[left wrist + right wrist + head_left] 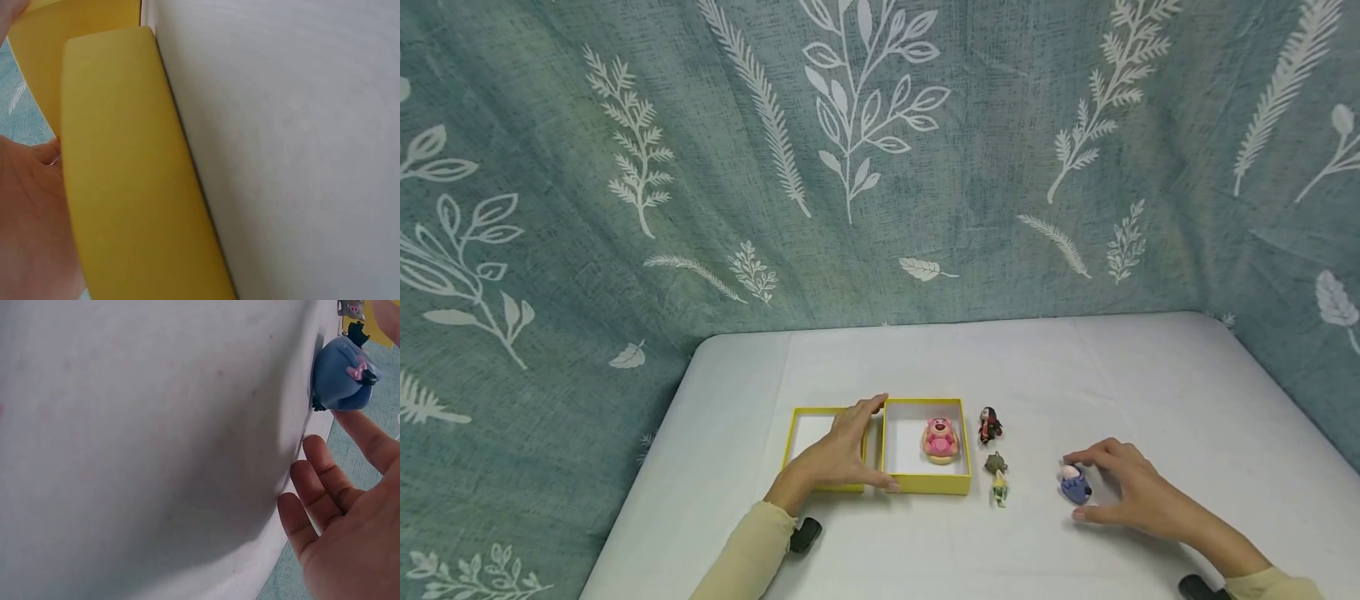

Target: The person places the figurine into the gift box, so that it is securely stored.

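My left hand spans the left side of a yellow-rimmed box with a white inside, fingertips at its back corner and thumb at its front corner. Inside that box sits a pink bear figurine. In the left wrist view a yellow box wall lies close beside the palm. On the right, my right hand rests near a blue figurine with a pale head, thumb and index finger spread on either side of it. The right wrist view shows the same blue figurine standing just beyond the fingertips.
A second yellow-rimmed tray lies left of the box, partly behind the left hand. Right of the box are a dark red-and-black figurine, a small grey-green figurine and a yellow-green figurine. All are on a white-covered table.
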Motion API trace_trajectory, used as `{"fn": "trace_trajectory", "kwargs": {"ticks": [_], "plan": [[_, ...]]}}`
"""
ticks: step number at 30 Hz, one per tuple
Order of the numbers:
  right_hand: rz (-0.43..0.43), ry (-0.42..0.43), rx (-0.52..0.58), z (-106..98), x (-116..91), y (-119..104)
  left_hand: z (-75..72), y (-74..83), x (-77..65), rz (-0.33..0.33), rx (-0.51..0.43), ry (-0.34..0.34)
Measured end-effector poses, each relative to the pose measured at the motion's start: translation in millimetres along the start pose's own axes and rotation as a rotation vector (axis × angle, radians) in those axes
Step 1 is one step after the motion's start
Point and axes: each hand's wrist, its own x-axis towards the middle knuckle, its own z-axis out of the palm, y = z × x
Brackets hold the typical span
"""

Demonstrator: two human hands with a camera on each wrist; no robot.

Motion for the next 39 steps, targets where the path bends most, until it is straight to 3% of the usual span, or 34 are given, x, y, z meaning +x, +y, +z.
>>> {"fn": "trace_trajectory", "kwargs": {"ticks": [6,21,39], "plan": [[-0.02,0.027,-0.042,2.9,0.9,-0.2,1.0,-0.3,0.2,0.008,-0.013,0.004],[0.042,0.042,-0.075,6.8,5.7,-1.8,1.1,-1.0,-0.7,0.005,-0.016,0.006],[0.072,0.01,-0.074,5.6,6.1,-2.4,1.5,-1.1,-0.8,-0.015,-0.016,0.001]]}}
